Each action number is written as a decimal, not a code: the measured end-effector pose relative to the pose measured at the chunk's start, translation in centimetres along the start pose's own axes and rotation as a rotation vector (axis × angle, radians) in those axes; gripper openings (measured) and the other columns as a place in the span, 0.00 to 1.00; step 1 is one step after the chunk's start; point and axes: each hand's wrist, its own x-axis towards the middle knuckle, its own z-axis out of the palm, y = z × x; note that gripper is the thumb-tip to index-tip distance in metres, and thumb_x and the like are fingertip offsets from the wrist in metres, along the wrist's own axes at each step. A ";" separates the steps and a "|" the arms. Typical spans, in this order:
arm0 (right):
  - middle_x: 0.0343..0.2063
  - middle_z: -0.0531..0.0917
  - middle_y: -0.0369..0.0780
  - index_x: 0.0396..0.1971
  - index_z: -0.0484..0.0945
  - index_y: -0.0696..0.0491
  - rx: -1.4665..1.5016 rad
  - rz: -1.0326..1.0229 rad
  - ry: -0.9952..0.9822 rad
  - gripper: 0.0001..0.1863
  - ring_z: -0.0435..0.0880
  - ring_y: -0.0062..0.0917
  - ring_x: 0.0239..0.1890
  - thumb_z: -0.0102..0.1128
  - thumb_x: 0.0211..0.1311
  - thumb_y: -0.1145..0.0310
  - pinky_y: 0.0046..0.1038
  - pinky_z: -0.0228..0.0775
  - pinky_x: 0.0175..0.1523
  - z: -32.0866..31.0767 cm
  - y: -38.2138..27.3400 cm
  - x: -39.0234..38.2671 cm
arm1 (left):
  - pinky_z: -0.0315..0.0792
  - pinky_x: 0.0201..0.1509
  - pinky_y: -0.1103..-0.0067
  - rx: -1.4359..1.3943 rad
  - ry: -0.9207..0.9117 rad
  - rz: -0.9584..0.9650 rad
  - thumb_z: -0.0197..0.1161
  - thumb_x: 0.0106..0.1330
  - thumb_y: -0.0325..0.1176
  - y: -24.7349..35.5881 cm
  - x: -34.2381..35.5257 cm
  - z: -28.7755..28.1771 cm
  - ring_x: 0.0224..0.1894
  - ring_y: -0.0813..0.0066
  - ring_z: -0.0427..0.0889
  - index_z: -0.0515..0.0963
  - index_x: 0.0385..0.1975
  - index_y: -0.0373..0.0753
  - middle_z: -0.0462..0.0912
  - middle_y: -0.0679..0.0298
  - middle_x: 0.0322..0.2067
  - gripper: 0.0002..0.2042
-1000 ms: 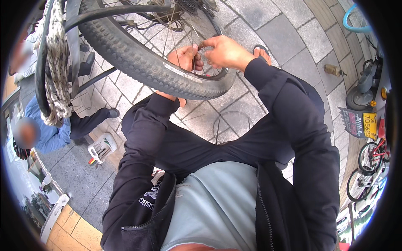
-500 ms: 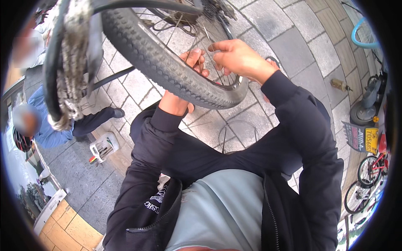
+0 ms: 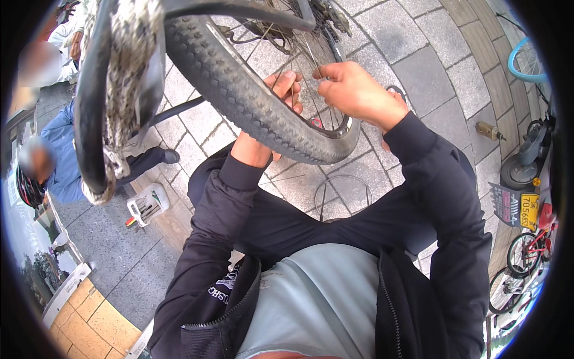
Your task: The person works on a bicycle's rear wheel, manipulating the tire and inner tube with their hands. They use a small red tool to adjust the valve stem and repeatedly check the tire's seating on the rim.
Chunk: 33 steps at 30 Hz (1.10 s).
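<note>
A bicycle wheel with a knobbly black tyre (image 3: 257,116) slants across the upper middle, its thin spokes (image 3: 311,55) running up toward the chain and gears (image 3: 330,24). My left hand (image 3: 286,88) reaches under the tyre, which hides its palm, and its fingers curl closed at a spoke inside the rim. From the other side my right hand (image 3: 359,93) pinches a spoke between thumb and bent fingers. A small red reflector-like piece (image 3: 316,122) shows near the rim's lower end.
At the upper left hangs a black frame loop with a dirty whitish rope-like wrap (image 3: 128,66). A cut white jug holding tools (image 3: 149,203) stands on the paving. A brownish bottle (image 3: 489,130), a scooter wheel (image 3: 519,172) and parked bicycles (image 3: 525,254) line the right. A person in blue (image 3: 63,164) is at left.
The wheel and frame sit slightly lower and further right in the picture. My right hand's fingers have curled in more at the spokes. My left hand stays inside the rim.
</note>
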 end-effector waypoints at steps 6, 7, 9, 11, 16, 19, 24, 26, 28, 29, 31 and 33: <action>0.35 0.85 0.61 0.49 0.82 0.64 -0.169 -0.190 0.137 0.21 0.86 0.54 0.44 0.55 0.58 0.69 0.45 0.77 0.53 0.3 2.3 0.2 | 0.68 0.29 0.82 0.010 -0.050 -0.002 0.65 0.73 0.34 0.1 0.0 0.2 0.23 0.84 0.68 0.78 0.44 0.28 0.73 0.69 0.26 0.13; 0.35 0.85 0.61 0.47 0.82 0.65 -0.226 -0.260 0.188 0.20 0.86 0.55 0.44 0.54 0.58 0.69 0.46 0.76 0.53 0.6 3.2 0.4 | 0.68 0.29 0.82 0.006 -0.052 0.007 0.65 0.73 0.34 0.1 -0.2 0.5 0.23 0.84 0.68 0.78 0.44 0.28 0.73 0.69 0.26 0.13; 0.37 0.85 0.60 0.49 0.82 0.64 -0.325 -0.231 0.179 0.21 0.84 0.57 0.45 0.52 0.59 0.69 0.48 0.75 0.53 0.6 2.9 0.2 | 0.68 0.29 0.81 0.058 -0.074 0.037 0.63 0.74 0.36 -0.1 0.1 0.1 0.23 0.83 0.71 0.78 0.43 0.29 0.75 0.68 0.27 0.13; 0.38 0.84 0.61 0.50 0.81 0.63 -0.391 -0.208 0.169 0.21 0.83 0.58 0.45 0.51 0.60 0.69 0.49 0.75 0.54 0.4 2.6 0.1 | 0.68 0.29 0.81 0.255 -0.026 0.042 0.63 0.75 0.40 0.5 0.6 0.1 0.25 0.81 0.73 0.78 0.43 0.31 0.75 0.66 0.27 0.15; 0.41 0.84 0.61 0.55 0.78 0.63 -0.423 -0.126 0.090 0.24 0.83 0.57 0.48 0.52 0.61 0.67 0.46 0.75 0.56 0.0 0.9 -0.3 | 0.70 0.32 0.80 0.483 -0.023 0.214 0.65 0.72 0.46 -0.4 1.5 0.4 0.27 0.77 0.77 0.75 0.52 0.29 0.78 0.62 0.28 0.24; 0.46 0.83 0.62 0.57 0.76 0.65 -0.289 -0.194 0.174 0.26 0.83 0.53 0.55 0.53 0.61 0.66 0.44 0.73 0.61 -0.1 1.1 -0.2 | 0.73 0.36 0.80 0.637 0.041 0.262 0.68 0.68 0.46 0.8 1.7 1.1 0.29 0.75 0.77 0.66 0.67 0.26 0.79 0.58 0.32 0.36; 0.55 0.81 0.61 0.65 0.71 0.64 -0.233 -0.165 0.113 0.31 0.79 0.49 0.62 0.51 0.62 0.65 0.39 0.70 0.66 -1.2 0.7 0.0 | 0.75 0.36 0.80 0.687 -0.185 0.276 0.68 0.68 0.45 1.4 4.9 0.0 0.31 0.76 0.77 0.62 0.72 0.30 0.79 0.60 0.34 0.38; 0.56 0.81 0.60 0.65 0.72 0.64 -0.234 -0.188 0.094 0.31 0.79 0.48 0.62 0.50 0.62 0.65 0.38 0.70 0.67 -1.4 0.9 0.0 | 0.75 0.35 0.80 0.652 -0.218 0.264 0.68 0.68 0.44 1.1 7.1 -0.6 0.31 0.78 0.76 0.63 0.72 0.31 0.79 0.63 0.34 0.37; 0.56 0.81 0.60 0.64 0.73 0.64 -0.255 -0.224 0.080 0.31 0.80 0.48 0.62 0.50 0.62 0.66 0.38 0.70 0.67 -1.7 0.8 -0.1 | 0.72 0.34 0.82 0.657 -0.203 0.204 0.67 0.68 0.41 0.9 8.3 -1.0 0.31 0.81 0.74 0.63 0.73 0.32 0.75 0.68 0.32 0.36; 0.56 0.81 0.60 0.64 0.73 0.64 -0.260 -0.206 0.075 0.31 0.80 0.49 0.61 0.50 0.62 0.66 0.38 0.70 0.67 -1.8 0.8 -0.1 | 0.72 0.34 0.82 0.645 -0.215 0.197 0.67 0.68 0.39 0.7 8.5 -0.9 0.30 0.82 0.73 0.63 0.73 0.32 0.74 0.69 0.31 0.35; 0.55 0.81 0.60 0.63 0.74 0.64 -0.264 -0.191 0.074 0.30 0.80 0.49 0.61 0.50 0.61 0.67 0.38 0.70 0.67 -2.2 0.7 -0.1 | 0.70 0.33 0.83 0.632 -0.243 0.201 0.66 0.68 0.37 0.4 9.3 -0.9 0.30 0.83 0.72 0.63 0.73 0.32 0.73 0.71 0.30 0.35; 0.55 0.81 0.60 0.63 0.74 0.64 -0.250 -0.215 0.090 0.30 0.80 0.49 0.61 0.50 0.61 0.67 0.38 0.70 0.67 -2.2 1.1 0.1 | 0.69 0.33 0.83 0.637 -0.274 0.220 0.65 0.68 0.34 0.5 10.0 -1.4 0.29 0.84 0.71 0.63 0.73 0.32 0.72 0.72 0.30 0.34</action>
